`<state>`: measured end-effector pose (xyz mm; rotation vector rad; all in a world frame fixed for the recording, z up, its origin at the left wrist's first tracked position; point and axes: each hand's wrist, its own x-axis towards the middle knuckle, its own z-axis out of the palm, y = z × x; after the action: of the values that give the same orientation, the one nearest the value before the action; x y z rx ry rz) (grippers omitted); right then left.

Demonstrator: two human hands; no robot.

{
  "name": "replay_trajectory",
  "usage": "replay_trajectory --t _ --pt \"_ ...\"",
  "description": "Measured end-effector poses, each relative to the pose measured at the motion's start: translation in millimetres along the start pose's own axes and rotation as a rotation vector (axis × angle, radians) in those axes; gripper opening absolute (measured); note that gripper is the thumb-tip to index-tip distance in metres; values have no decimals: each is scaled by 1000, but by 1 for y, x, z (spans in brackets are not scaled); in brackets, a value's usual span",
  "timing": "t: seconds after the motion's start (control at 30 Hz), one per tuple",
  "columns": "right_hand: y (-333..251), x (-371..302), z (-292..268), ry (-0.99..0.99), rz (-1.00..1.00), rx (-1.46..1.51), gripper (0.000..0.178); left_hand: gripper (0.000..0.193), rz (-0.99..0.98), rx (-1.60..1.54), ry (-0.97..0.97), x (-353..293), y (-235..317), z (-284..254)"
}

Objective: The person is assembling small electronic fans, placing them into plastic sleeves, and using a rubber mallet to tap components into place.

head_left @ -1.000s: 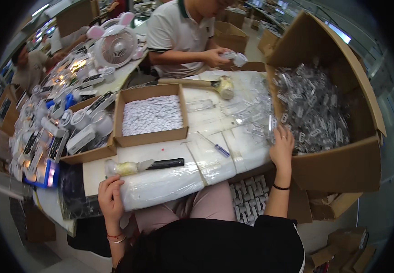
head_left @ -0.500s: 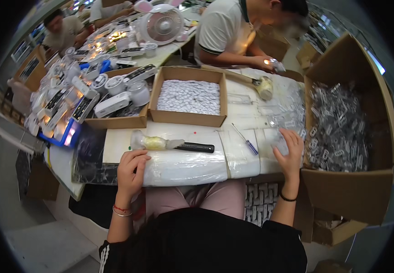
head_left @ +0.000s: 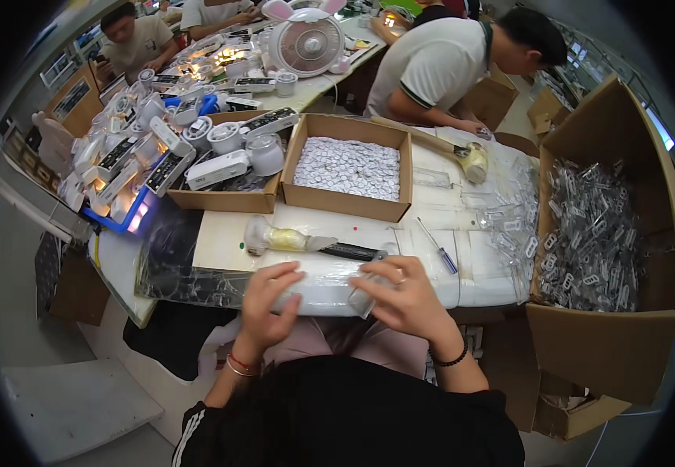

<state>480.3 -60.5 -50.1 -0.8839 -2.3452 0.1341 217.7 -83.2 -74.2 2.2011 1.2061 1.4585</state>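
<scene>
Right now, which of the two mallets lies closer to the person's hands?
The black-handled mallet, just beyond the right hand. The wooden-handled mallet lies farther back, toward the co-worker in white.

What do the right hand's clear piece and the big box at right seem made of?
The clear piece in the right hand: glossy, likely plastic, being see-through with highlights. The big box: matte, apparently cardboard, given its brown folding flaps.

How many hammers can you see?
2. The black-handled hammer lies in front of the box of white pieces; the wooden-handled hammer lies by the box's far right corner. More may be hidden.
</scene>
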Motion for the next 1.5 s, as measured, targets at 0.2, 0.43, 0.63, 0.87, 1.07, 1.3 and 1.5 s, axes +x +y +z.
replay_trajectory --t 0.2,0.43,0.63,0.87,1.07,1.3,1.5 --pt "-10 33 21 -179 -468 -65 48 43 85 -33 -294 22 3 -5" --pt "65 89 -4 140 -168 -64 29 36 165 145 -432 12 -17 -6" --pt "125 144 9 -220 323 -128 16 33 92 258 -448 19 -10 -4" --pt "165 147 49 -279 470 -266 16 31 101 141 -285 9 -16 6" --pt "169 151 58 -243 509 -355 19 30 37 109 -290 9 -16 9" --pt "156 159 47 -397 582 -379 23 32 29 95 -278 11 -19 9" --pt "84 120 13 132 145 -1 9 32 -10 77 -269 11 -21 8"
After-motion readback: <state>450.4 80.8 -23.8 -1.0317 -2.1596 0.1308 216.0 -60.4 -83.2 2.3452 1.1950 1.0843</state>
